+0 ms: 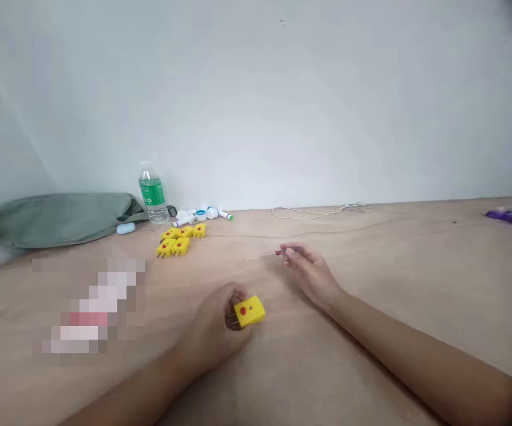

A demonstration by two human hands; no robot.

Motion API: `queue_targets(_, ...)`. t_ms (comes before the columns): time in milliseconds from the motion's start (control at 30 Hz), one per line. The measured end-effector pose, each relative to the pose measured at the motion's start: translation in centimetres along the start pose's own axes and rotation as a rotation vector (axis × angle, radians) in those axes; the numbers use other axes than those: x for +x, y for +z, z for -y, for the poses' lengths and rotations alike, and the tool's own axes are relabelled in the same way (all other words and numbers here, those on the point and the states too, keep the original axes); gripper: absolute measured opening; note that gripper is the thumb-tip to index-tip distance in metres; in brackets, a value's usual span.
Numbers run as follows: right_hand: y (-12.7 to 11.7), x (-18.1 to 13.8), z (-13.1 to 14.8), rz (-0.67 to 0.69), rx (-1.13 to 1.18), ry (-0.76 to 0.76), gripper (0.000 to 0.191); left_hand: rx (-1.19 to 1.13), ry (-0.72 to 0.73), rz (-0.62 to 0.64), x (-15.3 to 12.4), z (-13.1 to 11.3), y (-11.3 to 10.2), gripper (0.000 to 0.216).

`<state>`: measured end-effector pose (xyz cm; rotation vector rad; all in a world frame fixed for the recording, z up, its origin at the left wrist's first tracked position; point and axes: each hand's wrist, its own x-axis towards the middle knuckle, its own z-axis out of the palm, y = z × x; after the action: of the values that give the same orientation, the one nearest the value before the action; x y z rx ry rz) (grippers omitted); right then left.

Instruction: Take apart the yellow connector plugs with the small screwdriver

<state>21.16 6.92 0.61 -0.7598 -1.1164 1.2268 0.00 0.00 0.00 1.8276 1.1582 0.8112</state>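
Where right fingers (297,259) grip, tool (278,252) half-hidden, blurred

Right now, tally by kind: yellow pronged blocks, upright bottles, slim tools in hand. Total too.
Yellow pronged blocks: 6 (1 in the left hand, 5 in the cluster on the table)
Upright bottle: 1
Slim tool in the right hand: 1
Total: 8
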Motion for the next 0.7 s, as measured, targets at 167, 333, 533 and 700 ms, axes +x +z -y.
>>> queue_targets(167,1.0,0.1,1.5,0.126,-0.096,-0.114,0.014,0.081,0.073,-0.035,0.2,0.1,-0.1,0.031)
queue_targets(333,3.6,-1.3,3.3,0.418,-0.582,-0.358,0.013,0.223,0.242,-0.04,1.1,0.6,-0.7,0.038)
queue_targets(533,5.4,-1.8,3.6,0.405,-0.725,-0.456,0.014,0.233,0.241,-0.022,1.5,0.6,-0.8,0.037)
queue_targets(700,5.6,-1.3,3.3,0.384,-0.72,-0.421,0.015,0.225,0.262,-0.02,1.5,0.8,-0.8,0.037)
